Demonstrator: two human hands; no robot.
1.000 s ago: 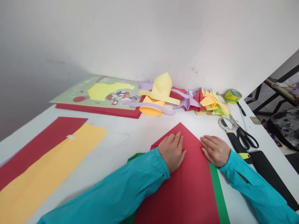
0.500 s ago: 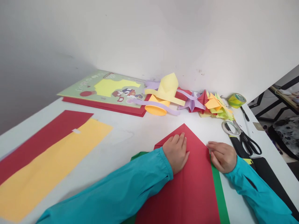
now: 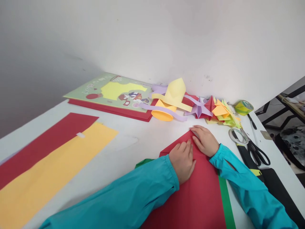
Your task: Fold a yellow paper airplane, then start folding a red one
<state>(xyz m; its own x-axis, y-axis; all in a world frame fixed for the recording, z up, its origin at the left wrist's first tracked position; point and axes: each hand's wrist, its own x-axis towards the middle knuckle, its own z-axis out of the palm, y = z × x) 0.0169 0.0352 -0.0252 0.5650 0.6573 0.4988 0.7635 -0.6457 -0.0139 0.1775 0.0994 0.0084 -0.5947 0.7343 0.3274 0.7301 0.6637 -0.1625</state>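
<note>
A large sheet of red paper (image 3: 202,190) lies in front of me, its top folded to a point. A sheet of green paper (image 3: 227,200) shows from under it on both sides. My left hand (image 3: 183,162) rests flat on the red paper just left of its middle, fingers close together and pressing down. At the folded tip, my right hand (image 3: 205,140) has its thumb and fingers closed on the edge of the red paper. Its fingertips partly cover the point.
Red paper (image 3: 54,143) and orange paper (image 3: 59,171) lie at left. At the back are a green picture board (image 3: 95,92), a pale yellow paper hat shape (image 3: 175,90) and folded paper stars (image 3: 199,109). Tape (image 3: 238,136), scissors (image 3: 258,152) and a black case (image 3: 281,187) sit right.
My right hand has moved from the right edge of the red paper up and left to its tip. My left hand stays pressed on the paper. The view has shifted slightly.
</note>
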